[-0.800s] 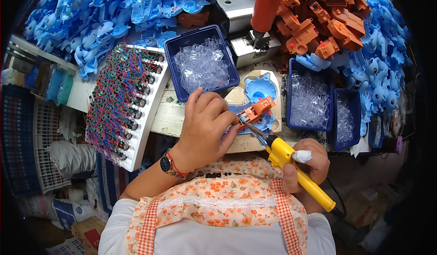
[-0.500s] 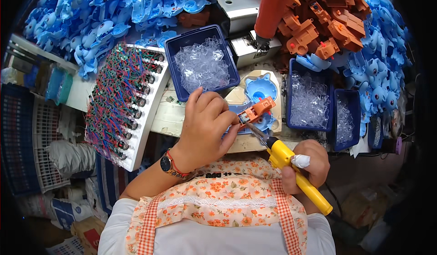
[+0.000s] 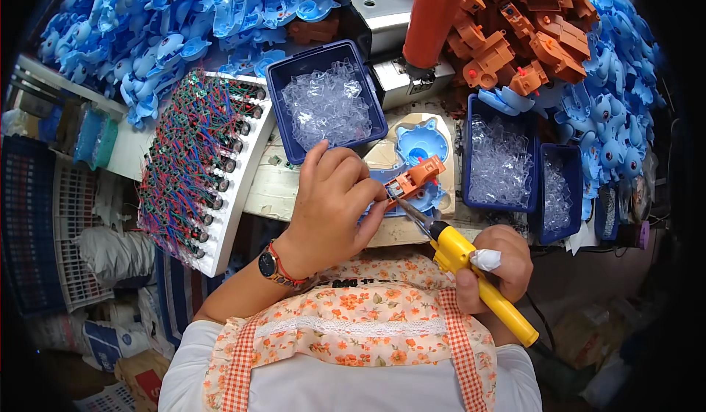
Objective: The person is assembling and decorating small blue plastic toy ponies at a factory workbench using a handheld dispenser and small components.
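Observation:
My left hand (image 3: 334,195) comes in from the left, fingers closed on one end of a small orange plastic housing (image 3: 423,171) with parts set inside it. Beneath the housing lie light blue plastic shells (image 3: 421,144) in a pale holder (image 3: 446,127). My right hand (image 3: 504,265) is wrapped round a yellow soldering iron (image 3: 491,294), which has a scrap of white wrapping on it. Its metal tip points up-left and meets the near end of the housing; whether it touches is too small to tell.
Blue bins (image 3: 276,110) of clear plastic pieces flank the holder. A white foam tray (image 3: 246,184) with wired parts stands left. Heaped blue shells (image 3: 147,52) and orange housings (image 3: 485,55) fill the back. A red cylindrical tool (image 3: 434,22) hangs over a metal block (image 3: 382,15).
The hanging red tool has swung slightly to the left. My hands, the orange housing and the soldering iron stay almost in place.

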A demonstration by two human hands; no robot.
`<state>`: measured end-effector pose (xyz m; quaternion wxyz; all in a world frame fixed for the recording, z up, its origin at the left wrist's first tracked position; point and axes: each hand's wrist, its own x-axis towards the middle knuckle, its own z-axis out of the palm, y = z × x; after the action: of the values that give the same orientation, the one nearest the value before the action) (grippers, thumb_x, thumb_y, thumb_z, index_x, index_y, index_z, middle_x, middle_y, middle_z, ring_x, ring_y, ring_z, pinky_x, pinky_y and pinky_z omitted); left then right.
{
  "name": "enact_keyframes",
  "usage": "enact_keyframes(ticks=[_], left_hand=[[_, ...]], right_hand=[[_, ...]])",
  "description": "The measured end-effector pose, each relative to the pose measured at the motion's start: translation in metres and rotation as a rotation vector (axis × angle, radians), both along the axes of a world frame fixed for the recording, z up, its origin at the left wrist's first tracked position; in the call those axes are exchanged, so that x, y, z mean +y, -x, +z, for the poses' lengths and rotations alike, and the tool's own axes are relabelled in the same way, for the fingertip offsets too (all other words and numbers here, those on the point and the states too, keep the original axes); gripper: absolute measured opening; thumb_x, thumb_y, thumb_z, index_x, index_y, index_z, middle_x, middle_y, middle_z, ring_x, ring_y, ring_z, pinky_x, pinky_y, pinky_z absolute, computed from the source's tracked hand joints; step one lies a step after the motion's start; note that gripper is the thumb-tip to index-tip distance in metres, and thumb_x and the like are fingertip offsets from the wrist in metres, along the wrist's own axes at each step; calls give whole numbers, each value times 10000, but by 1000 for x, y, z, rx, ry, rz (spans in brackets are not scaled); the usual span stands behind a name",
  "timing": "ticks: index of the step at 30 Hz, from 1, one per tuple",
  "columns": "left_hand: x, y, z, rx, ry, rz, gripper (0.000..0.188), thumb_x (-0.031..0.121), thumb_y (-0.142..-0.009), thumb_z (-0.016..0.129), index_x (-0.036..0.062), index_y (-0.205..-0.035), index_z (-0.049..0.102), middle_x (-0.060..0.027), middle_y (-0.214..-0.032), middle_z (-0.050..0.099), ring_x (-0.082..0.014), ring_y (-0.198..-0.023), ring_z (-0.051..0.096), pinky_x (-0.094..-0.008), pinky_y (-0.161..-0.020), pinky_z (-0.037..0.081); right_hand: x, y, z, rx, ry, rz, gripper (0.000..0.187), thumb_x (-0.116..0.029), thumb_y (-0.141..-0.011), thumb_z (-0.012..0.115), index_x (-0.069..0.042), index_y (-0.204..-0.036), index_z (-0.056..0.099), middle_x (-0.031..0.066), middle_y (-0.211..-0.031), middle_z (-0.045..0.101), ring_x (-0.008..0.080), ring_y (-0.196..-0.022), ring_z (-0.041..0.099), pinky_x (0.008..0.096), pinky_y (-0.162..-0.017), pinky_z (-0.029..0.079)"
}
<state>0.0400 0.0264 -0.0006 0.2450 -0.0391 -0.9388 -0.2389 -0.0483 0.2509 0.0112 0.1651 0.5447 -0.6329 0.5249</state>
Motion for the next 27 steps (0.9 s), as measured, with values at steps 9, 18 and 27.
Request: enact_keyframes(ticks=[9,18,27], left_hand=[[-1,0,0,-5,5,-14,143,115,-724,735,115,-821,630,-56,-857,538,-283,-985,561,-561,-1010,358],[-1,0,1,-13,23,-16,150,120,-734,732,116,-839,624,-57,-869,536,-287,-995,560,-566,-1011,356],[-1,1,2,-32,35,-17,147,127,-738,730,115,-838,623,-62,-877,535,-285,-999,558,-572,-1020,352]], right_hand=[[0,0,-4,-11,33,-24,342,-141,-774,723,-61,-1020,498,38,-559,514,182,-424,487,304,-426,362],[-1,0,-2,-25,17,-13,340,-143,-776,720,-63,-1013,490,40,-563,521,181,-426,493,297,-431,376],[0,2,-1,8,-7,0,343,-130,-753,733,-60,-990,496,37,-559,520,176,-424,492,294,-424,370]])
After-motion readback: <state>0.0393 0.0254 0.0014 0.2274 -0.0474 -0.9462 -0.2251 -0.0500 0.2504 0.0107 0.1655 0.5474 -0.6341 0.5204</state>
